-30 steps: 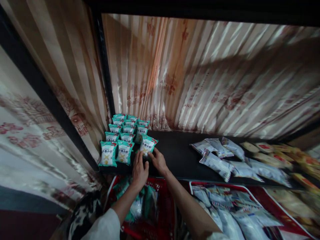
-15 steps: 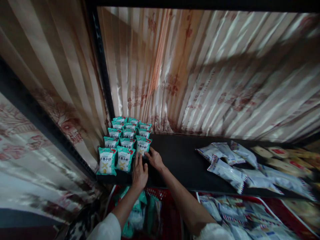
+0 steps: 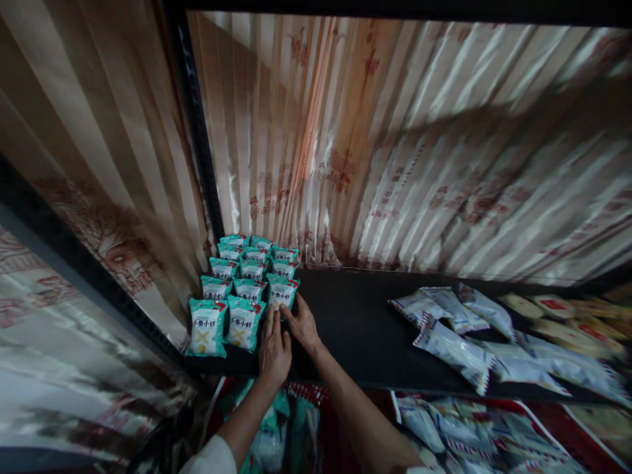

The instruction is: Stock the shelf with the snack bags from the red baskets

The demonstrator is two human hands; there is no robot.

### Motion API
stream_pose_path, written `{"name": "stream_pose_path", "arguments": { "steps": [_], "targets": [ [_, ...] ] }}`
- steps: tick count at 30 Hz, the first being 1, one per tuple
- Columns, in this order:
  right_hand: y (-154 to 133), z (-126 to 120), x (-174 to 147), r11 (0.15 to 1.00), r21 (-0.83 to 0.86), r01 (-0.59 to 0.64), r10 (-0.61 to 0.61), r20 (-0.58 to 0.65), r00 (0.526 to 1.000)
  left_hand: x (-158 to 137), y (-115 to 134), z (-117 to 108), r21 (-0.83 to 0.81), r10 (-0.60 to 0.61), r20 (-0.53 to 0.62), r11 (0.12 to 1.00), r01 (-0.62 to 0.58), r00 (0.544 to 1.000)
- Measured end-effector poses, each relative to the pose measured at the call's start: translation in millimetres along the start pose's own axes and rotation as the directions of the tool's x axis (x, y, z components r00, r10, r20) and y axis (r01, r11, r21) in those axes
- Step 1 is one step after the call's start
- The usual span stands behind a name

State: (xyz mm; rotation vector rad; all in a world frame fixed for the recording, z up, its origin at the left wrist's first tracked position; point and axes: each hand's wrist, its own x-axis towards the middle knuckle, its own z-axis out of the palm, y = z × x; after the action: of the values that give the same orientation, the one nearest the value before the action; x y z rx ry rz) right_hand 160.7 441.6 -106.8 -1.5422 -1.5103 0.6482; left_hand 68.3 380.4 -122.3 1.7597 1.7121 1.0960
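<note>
Just beyond the straight-fingered left hand [image 3: 275, 352], a teal-and-white snack packet [image 3: 282, 291] stands upright lengthwise, print facing the person; whether the right hand [image 3: 303, 325] grips it, I cannot tell.

Creased sheeting [image 3: 296, 131] behind black shelving [image 3: 355, 322]

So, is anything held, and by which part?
Can't tell: the left hand and right hand are at the lower end of the right column's nearest teal snack packet.

Whitish cloth sleeves, the left [image 3: 212, 457] showing more than the right [image 3: 425, 461], sit at the near edge; the forearms [image 3: 353, 403], left hand [image 3: 275, 355] and right hand [image 3: 302, 324] are bare.
</note>
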Motion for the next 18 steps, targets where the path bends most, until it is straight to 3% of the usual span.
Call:
{"name": "stream_pose_path", "arguments": {
  "steps": [4, 10, 14, 18],
  "targets": [
    [-0.7, 4.3, 2.5, 0.999, -0.042, 0.017, -0.015, 0.045, 0.999, 3.2, -1.3, 1.8, -0.007, -0.014, 0.008, 1.000, 0.014, 1.000],
    [1.8, 4.9, -5.9, 1.000, 0.005, -0.006, 0.006, 0.004, 1.000, 1.0, 7.1, -8.0, 0.007, -0.021, 0.027, 1.000, 0.021, 0.999],
    [0.3, -4.1, -36.0, 0.998, 0.060, -0.013, 0.018, -0.090, 0.996, -12.9, 11.0, -18.5, 0.014, 0.027, 0.040, 1.000, -0.027, 0.999],
    [-4.2, -21.4, -86.0, 0.987, 0.163, -0.002, 0.024, -0.130, 0.991, -44.3, 10.8, -25.7, -0.025, 0.071, 0.008, 0.997, -0.071, 0.997]
  ]
}}
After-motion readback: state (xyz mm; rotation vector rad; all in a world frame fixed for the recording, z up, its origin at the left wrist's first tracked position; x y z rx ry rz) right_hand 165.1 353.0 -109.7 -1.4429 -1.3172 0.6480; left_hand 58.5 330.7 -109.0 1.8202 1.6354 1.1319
